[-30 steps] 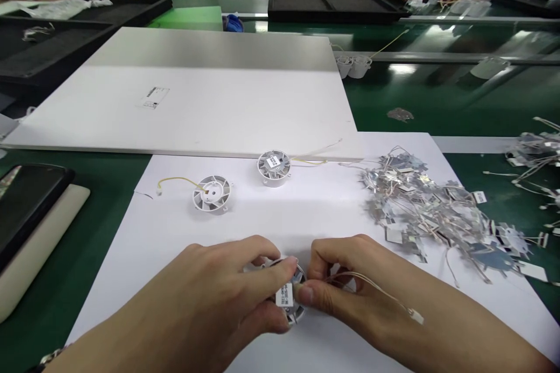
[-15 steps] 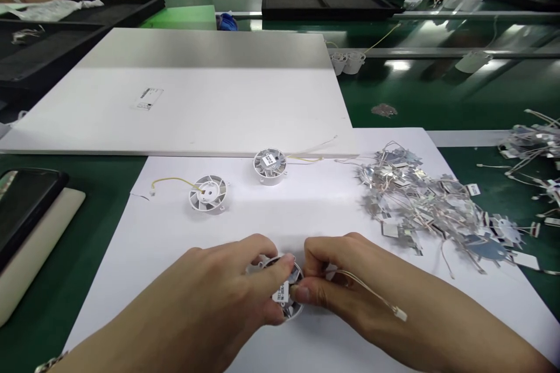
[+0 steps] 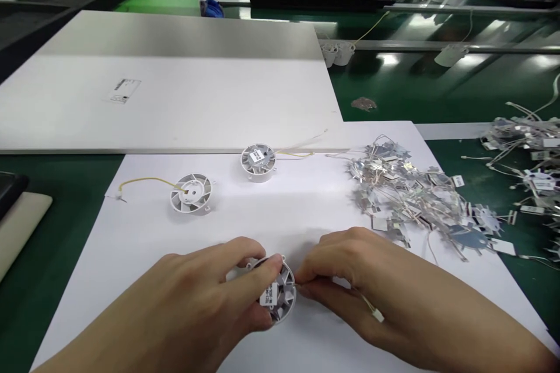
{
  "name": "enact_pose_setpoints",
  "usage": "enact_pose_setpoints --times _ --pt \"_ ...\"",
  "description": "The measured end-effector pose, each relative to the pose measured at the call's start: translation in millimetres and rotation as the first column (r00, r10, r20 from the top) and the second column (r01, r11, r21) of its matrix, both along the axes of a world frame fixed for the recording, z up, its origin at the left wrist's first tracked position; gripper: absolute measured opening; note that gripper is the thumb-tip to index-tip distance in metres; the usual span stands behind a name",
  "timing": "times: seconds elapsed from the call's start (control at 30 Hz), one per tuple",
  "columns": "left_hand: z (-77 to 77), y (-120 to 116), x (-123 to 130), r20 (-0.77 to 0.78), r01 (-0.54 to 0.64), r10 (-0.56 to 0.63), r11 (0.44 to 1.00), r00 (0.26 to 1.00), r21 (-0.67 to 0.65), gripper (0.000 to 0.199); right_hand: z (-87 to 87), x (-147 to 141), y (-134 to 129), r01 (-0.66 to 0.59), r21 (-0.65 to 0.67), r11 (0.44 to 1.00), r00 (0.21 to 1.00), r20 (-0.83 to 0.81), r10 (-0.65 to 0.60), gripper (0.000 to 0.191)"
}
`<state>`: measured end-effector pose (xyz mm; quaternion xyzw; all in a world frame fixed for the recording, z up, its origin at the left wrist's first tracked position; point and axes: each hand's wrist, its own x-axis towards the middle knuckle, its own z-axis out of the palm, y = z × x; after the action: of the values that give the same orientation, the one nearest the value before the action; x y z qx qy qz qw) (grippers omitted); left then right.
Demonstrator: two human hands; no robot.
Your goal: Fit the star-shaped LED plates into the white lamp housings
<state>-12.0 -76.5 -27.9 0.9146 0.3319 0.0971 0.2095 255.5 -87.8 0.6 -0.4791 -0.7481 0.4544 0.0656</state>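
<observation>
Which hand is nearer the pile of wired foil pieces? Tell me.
Right. The right hand sits below and left of the foil pile in view, apart from it; the left hand is farther left, beyond the white fan.

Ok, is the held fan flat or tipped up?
Tipped up: the fan in the left hand looks taller than wide, unlike the flat fans.

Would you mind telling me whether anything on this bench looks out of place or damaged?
One small grey scrap lies alone on the green bench mat, away from the tangled pile of foil pieces on the white sheet, so it looks stray.
</observation>
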Motion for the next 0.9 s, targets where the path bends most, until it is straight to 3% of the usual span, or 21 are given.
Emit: enact_pose_setpoints --times 0.13,0.4,0.53,0.63,0.7,0.8,0.9 --pt "5.6 4 1 -0.034 0.053 -0.049 0.991 0.998 0.126 0.044 0.9 -2 4 -0.006 -0.046 0.999 0.999 0.051 0.009 0.022" --pt "-0.3 5 -1 -0.09 0.049 -0.033 0.983 0.995 0.177 0.041 3.6 -3 14 -0.023 -0.146 0.989 1.0 -0.009 0.022 0.025" --pt "3.9 15 -3 0.003 0.098 -0.098 0.995 0.995 -0.013 0.024 -0.9 1 16 0.032 -0.212 0.977 0.991 -0.124 -0.059 0.023" --pt "7.0 24 -3 0.054 0.091 -0.082 0.975 0.995 -0.201 0.062 -6.3 6 21 0.038 -0.366 0.93 0.956 -0.257 -0.14 0.017" --pt "7.6 27 -2 0.099 0.035 -0.005 0.953 0.995 -0.3 0.075 -9.2 10 25 0.0 -0.484 0.875 0.915 -0.353 -0.195 0.015" --pt "10.2 30 1 0.175 -0.023 0.105 0.908 0.979 -0.418 0.062 -10.5 14 29 -0.023 -0.567 0.823 0.86 -0.431 -0.272 0.02" --pt "16.5 32 1 0.271 0.002 0.139 0.887 0.953 -0.463 0.042 -7.6 17 29 -0.01 -0.585 0.811 0.827 -0.461 -0.322 0.022"
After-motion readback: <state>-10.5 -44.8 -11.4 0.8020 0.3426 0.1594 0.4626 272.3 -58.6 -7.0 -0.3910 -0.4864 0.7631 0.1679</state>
